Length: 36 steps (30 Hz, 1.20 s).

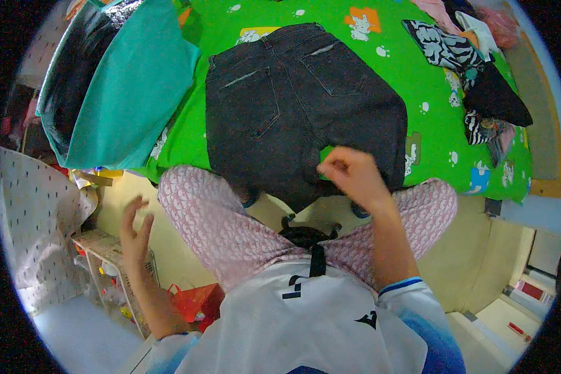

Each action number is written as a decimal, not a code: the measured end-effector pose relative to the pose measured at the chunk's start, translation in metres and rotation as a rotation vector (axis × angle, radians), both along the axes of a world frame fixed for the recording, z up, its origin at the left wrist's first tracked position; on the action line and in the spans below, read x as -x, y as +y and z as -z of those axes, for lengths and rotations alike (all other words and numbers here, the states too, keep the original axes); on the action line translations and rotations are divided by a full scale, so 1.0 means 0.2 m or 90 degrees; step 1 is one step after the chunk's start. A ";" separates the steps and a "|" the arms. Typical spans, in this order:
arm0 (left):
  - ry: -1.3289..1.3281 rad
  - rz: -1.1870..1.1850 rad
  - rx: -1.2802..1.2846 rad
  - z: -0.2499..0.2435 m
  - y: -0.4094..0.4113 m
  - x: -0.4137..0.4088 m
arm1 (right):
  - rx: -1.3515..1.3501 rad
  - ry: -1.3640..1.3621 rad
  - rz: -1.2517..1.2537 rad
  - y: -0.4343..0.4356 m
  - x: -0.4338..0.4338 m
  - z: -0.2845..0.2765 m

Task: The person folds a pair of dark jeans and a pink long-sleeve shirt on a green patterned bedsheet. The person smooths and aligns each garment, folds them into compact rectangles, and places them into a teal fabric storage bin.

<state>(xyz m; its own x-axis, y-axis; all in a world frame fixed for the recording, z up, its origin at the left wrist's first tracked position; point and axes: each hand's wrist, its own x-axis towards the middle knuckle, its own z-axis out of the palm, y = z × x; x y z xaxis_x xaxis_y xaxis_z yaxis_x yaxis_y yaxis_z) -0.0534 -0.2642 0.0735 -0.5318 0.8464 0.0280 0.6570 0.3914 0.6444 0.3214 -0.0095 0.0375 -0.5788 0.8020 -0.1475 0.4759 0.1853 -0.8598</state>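
A pair of black denim pants (285, 103) lies back side up before me, both back pockets showing and the waistband pointing away. Its lower part reaches over the bed's edge between my knees, so the leg ends are partly hidden. Above the right leg of the garment is my right hand (353, 173), fingers curled and thumb close to them. Its fingertips are at the dark cloth near the inner leg; whether they pinch it is unclear. Off the bed to the left, my left hand (136, 229) hangs in the air, slightly blurred, fingers apart and holding nothing.
The pants rest on a green printed bedsheet (430, 145). A teal bag-like item (126, 98) with a shiny dark inside stands at left. Several crumpled clothes (491, 89) lie at right. Below left are a plastic basket (112, 276) and a red bag (198, 301).
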 end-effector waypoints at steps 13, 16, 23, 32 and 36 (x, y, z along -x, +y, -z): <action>0.129 0.282 -0.211 0.39 2.00 -0.93 | -0.227 -0.072 0.215 0.95 0.14 0.36; 0.116 0.288 -0.151 0.51 2.02 -0.92 | -0.233 -0.037 0.254 0.88 0.14 0.40; 0.066 0.234 -0.147 0.56 2.08 -0.95 | -0.268 -0.055 0.276 0.87 0.17 0.40; 0.151 0.245 -0.086 0.56 2.12 -0.96 | -0.274 -0.087 0.279 0.87 0.18 0.40; 0.208 0.192 -0.066 0.58 2.18 -0.98 | -0.297 -0.062 0.288 0.86 0.18 0.39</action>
<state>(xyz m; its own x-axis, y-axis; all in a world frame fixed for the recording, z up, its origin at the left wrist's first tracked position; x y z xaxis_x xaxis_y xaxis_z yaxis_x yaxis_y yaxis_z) 0.1422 0.1711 -0.0416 -0.2107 0.9461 0.2459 0.9070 0.0954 0.4102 0.2851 0.1634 -0.0414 -0.1706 0.9555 0.2408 0.6660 0.2919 -0.6864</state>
